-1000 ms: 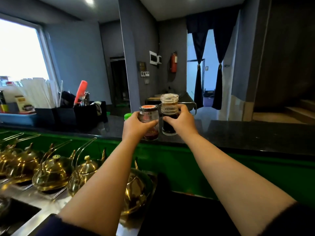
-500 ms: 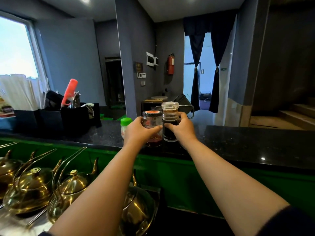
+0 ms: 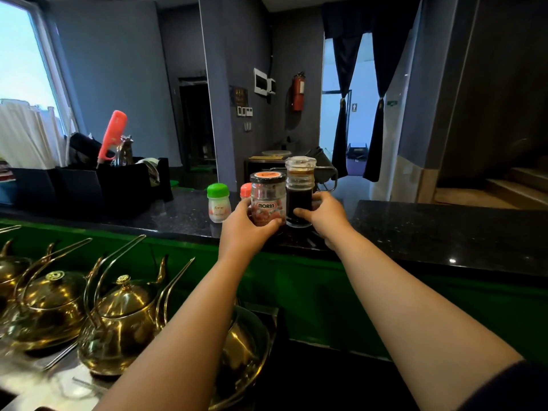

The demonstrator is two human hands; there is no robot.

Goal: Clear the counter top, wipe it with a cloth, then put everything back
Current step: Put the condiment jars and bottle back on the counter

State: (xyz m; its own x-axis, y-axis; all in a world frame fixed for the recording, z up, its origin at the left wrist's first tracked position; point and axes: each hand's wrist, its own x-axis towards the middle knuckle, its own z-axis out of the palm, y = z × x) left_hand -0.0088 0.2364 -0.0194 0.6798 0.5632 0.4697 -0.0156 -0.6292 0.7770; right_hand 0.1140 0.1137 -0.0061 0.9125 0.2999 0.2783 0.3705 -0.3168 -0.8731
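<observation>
My left hand point(image 3: 247, 226) grips a jam jar point(image 3: 267, 197) with an orange lid and a MORIN label. My right hand point(image 3: 324, 216) grips a glass dispenser point(image 3: 300, 188) with a clear lid and dark liquid inside. Both jars stand side by side at the front of the black speckled counter top point(image 3: 430, 229); whether they touch it I cannot tell. Just left of them stand a small bottle with a green cap point(image 3: 218, 203) and, half hidden behind the jam jar, one with a pink cap point(image 3: 245, 190).
Black organiser boxes point(image 3: 89, 185) with an orange-handled tool point(image 3: 112, 134), a metal pot and white straws sit at the counter's left. Below the green counter front point(image 3: 296, 286), several brass teapots point(image 3: 118, 318) fill the lower steel surface at left. A dark bin stands behind the jars.
The view has swung right and closer. Both hands keep their hold on the jars. The green-capped and pink-capped bottles have come into sight to the left of the jars.
</observation>
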